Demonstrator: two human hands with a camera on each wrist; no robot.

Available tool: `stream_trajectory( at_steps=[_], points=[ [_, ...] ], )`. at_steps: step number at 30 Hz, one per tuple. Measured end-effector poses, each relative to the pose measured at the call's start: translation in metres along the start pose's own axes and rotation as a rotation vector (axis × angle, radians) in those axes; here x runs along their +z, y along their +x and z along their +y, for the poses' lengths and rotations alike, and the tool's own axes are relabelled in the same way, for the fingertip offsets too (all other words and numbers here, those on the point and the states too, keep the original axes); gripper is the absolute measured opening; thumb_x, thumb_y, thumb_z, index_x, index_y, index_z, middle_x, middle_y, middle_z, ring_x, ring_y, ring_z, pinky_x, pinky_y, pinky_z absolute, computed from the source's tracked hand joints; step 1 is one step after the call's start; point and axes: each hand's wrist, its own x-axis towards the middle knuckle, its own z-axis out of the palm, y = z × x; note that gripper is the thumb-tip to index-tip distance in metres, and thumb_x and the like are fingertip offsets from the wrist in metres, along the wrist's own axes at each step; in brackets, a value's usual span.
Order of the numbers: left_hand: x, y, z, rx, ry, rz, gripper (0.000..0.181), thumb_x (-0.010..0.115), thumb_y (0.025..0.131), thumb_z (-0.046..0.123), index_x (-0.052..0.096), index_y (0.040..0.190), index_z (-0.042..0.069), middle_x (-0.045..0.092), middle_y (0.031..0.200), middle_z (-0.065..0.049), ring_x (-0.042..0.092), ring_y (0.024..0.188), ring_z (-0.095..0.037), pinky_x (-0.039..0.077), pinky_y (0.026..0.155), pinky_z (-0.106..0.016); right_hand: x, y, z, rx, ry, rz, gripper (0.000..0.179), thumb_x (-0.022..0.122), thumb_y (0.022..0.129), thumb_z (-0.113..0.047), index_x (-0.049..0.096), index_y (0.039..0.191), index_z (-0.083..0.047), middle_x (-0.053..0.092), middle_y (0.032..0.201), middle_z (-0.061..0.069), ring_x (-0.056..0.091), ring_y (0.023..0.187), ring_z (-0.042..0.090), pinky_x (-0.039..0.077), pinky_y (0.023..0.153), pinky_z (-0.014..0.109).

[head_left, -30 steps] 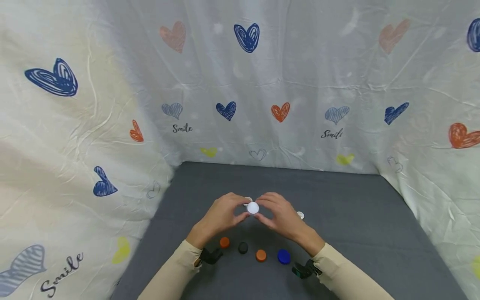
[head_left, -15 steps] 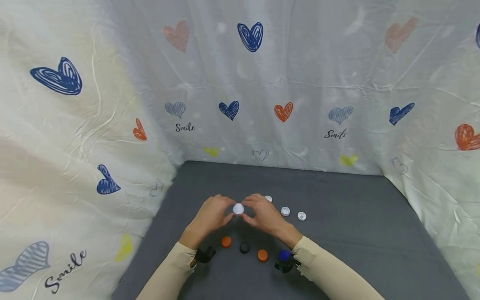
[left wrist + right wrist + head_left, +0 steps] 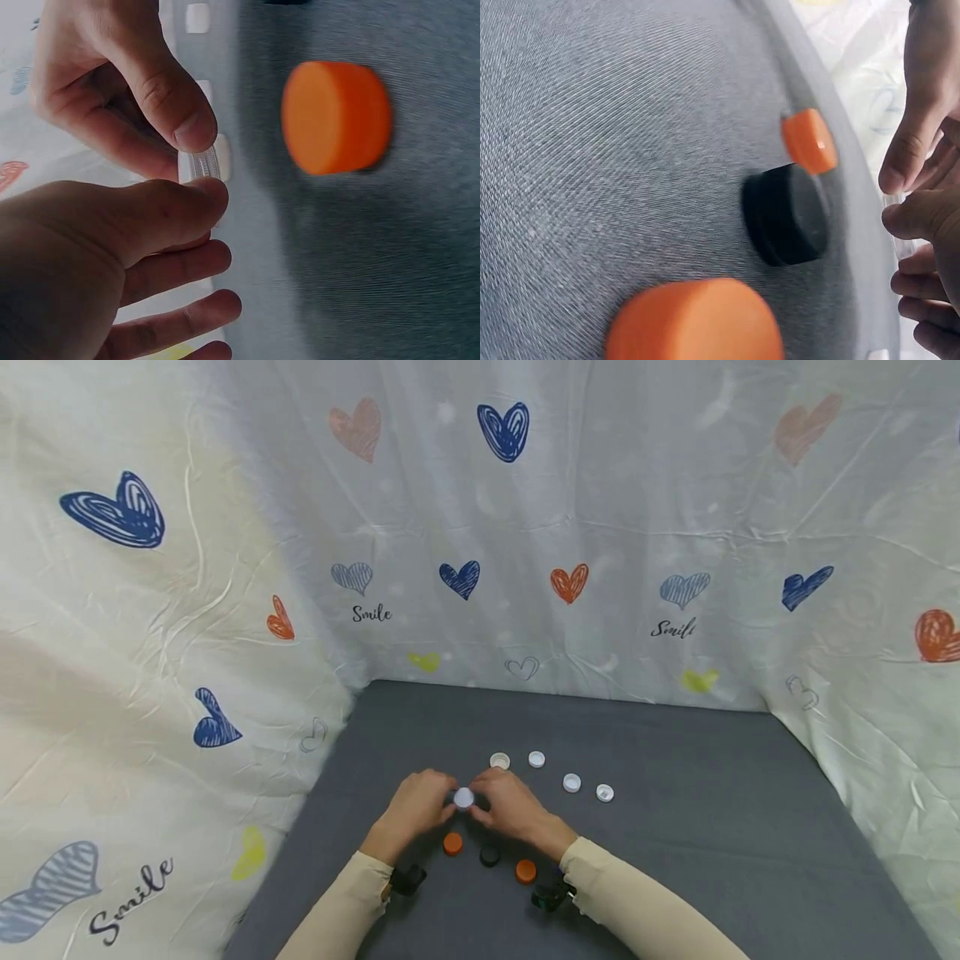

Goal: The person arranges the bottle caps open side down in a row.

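A white bottle cap [image 3: 463, 798] is pinched between both hands, its plain top facing up in the head view. My left hand [image 3: 416, 806] grips its left side with thumb and fingertips, and my right hand [image 3: 510, 806] grips its right side. Fine ridges show on the rim of the cap [image 3: 202, 165] in the left wrist view, between the two thumbs. Nearest on the cloth below is an orange cap [image 3: 452, 843], with a black cap [image 3: 490, 855] and another orange cap [image 3: 525, 871] to its right.
Several white caps lie hollow side up behind and right of the hands, among them a left one [image 3: 499, 761] and a right one [image 3: 604, 792]. A grey cloth [image 3: 697, 860] covers the table. Heart-printed white curtains [image 3: 615, 493] hang around its back and sides.
Both hands have moved left and then slightly nearer with the white cap. White caps at the back have come into view, while the right wrist now hides the blue cap.
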Motion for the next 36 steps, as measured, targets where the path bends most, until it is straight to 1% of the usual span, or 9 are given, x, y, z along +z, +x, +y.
stream_trajectory(
  at_steps=[5, 9, 14, 19, 24, 28, 31, 33, 36],
  points=[
    [0.011, -0.004, -0.003, -0.036, 0.020, -0.023, 0.015, 0.086, 0.076, 0.025, 0.074, 0.081, 0.018, 0.070, 0.077, 0.000, 0.066, 0.070, -0.022, 0.053, 0.060, -0.044, 0.011, 0.001, -0.003, 0.009, -0.001, -0.038, 0.023, 0.077, 0.087, -0.026, 0.077, 0.104, -0.010, 0.072, 0.104, 0.000, 0.065, 0.102, 0.017, 0.053, 0.091, 0.033],
    [0.017, -0.007, -0.003, -0.052, 0.046, -0.025, 0.018, 0.087, 0.076, 0.025, 0.070, 0.074, 0.019, 0.069, 0.074, -0.002, 0.065, 0.071, -0.025, 0.053, 0.062, -0.046, 0.017, 0.001, -0.006, 0.021, -0.010, -0.064, 0.020, 0.077, 0.089, -0.026, 0.077, 0.102, -0.012, 0.071, 0.103, 0.000, 0.064, 0.102, 0.016, 0.053, 0.091, 0.033],
    [0.022, -0.010, 0.001, -0.067, 0.094, -0.027, 0.019, 0.087, 0.076, 0.025, 0.069, 0.074, 0.018, 0.069, 0.076, -0.004, 0.063, 0.075, -0.027, 0.053, 0.067, -0.048, 0.021, 0.001, -0.008, 0.016, -0.049, -0.082, 0.018, 0.078, 0.088, -0.029, 0.077, 0.100, -0.015, 0.070, 0.104, 0.000, 0.063, 0.102, 0.017, 0.053, 0.091, 0.034],
    [0.025, -0.010, 0.003, -0.081, 0.114, -0.026, 0.019, 0.088, 0.075, 0.022, 0.069, 0.074, 0.016, 0.068, 0.076, -0.006, 0.062, 0.075, -0.028, 0.052, 0.067, -0.048, 0.022, 0.003, -0.009, 0.004, -0.091, -0.105, 0.019, 0.078, 0.087, -0.031, 0.078, 0.100, -0.017, 0.069, 0.104, 0.000, 0.063, 0.103, 0.018, 0.052, 0.093, 0.036],
    [0.021, -0.007, 0.002, -0.084, 0.094, -0.020, 0.020, 0.088, 0.072, 0.018, 0.069, 0.071, 0.016, 0.068, 0.073, -0.007, 0.062, 0.071, -0.029, 0.052, 0.064, -0.049, 0.015, 0.005, -0.007, -0.010, -0.109, -0.122, 0.020, 0.076, 0.088, -0.032, 0.078, 0.102, -0.017, 0.068, 0.105, 0.001, 0.062, 0.103, 0.019, 0.052, 0.092, 0.036],
    [0.014, 0.000, -0.002, -0.089, 0.071, -0.036, 0.022, 0.086, 0.075, 0.021, 0.066, 0.070, 0.017, 0.066, 0.072, -0.005, 0.063, 0.069, -0.028, 0.052, 0.062, -0.049, 0.007, 0.006, 0.000, -0.013, -0.108, -0.103, 0.019, 0.075, 0.088, -0.029, 0.077, 0.101, -0.016, 0.069, 0.107, 0.001, 0.063, 0.104, 0.019, 0.053, 0.092, 0.035],
    [0.007, 0.008, -0.005, -0.089, 0.054, -0.054, 0.019, 0.085, 0.077, 0.025, 0.068, 0.076, 0.016, 0.067, 0.074, -0.004, 0.064, 0.070, -0.027, 0.053, 0.063, -0.049, 0.000, 0.007, 0.008, 0.000, -0.085, -0.075, 0.021, 0.073, 0.090, -0.028, 0.077, 0.104, -0.013, 0.070, 0.109, 0.001, 0.064, 0.105, 0.019, 0.053, 0.093, 0.037],
    [0.002, 0.014, -0.007, -0.083, 0.042, -0.060, 0.017, 0.084, 0.079, 0.025, 0.073, 0.085, 0.014, 0.068, 0.077, -0.004, 0.065, 0.071, -0.027, 0.054, 0.064, -0.048, -0.005, 0.008, 0.014, 0.021, -0.062, -0.059, 0.025, 0.072, 0.091, -0.028, 0.076, 0.109, -0.011, 0.070, 0.112, 0.002, 0.064, 0.107, 0.019, 0.052, 0.095, 0.039],
    [-0.007, 0.025, -0.008, -0.066, 0.036, -0.049, 0.021, 0.083, 0.081, 0.026, 0.075, 0.095, 0.011, 0.070, 0.081, -0.005, 0.067, 0.073, -0.026, 0.054, 0.063, -0.047, -0.014, 0.009, 0.025, 0.061, -0.039, -0.031, 0.029, 0.073, 0.092, -0.028, 0.075, 0.114, -0.009, 0.071, 0.115, 0.003, 0.064, 0.111, 0.021, 0.052, 0.097, 0.041]
  ],
)
